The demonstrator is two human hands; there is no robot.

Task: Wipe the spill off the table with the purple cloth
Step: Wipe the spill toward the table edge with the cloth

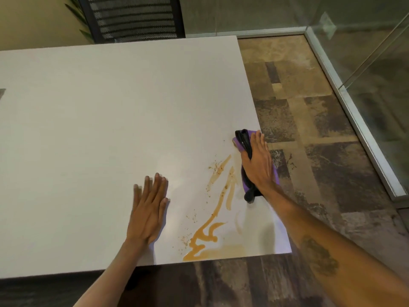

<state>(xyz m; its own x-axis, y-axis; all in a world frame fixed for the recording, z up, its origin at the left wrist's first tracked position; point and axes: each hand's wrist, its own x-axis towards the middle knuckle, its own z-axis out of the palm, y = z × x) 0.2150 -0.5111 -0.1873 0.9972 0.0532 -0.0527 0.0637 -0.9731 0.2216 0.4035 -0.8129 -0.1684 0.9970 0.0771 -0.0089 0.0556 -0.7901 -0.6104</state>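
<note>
A purple cloth (239, 144) with black edging lies at the right edge of the white table (99, 107). My right hand (257, 162) presses flat on top of it, fingers pointing away from me and covering most of it. An orange-brown spill (215, 214) runs in streaks from beside the cloth down to the table's near edge, where it pools, with small specks scattered around it. My left hand (149, 209) rests flat on the table to the left of the spill, fingers spread, holding nothing.
A black mesh chair (132, 17) stands behind the table's far edge. Patterned carpet floor (309, 118) lies to the right of the table, bounded by a glass wall with a metal base rail (354, 111). A dark object (1, 93) shows at the left frame edge.
</note>
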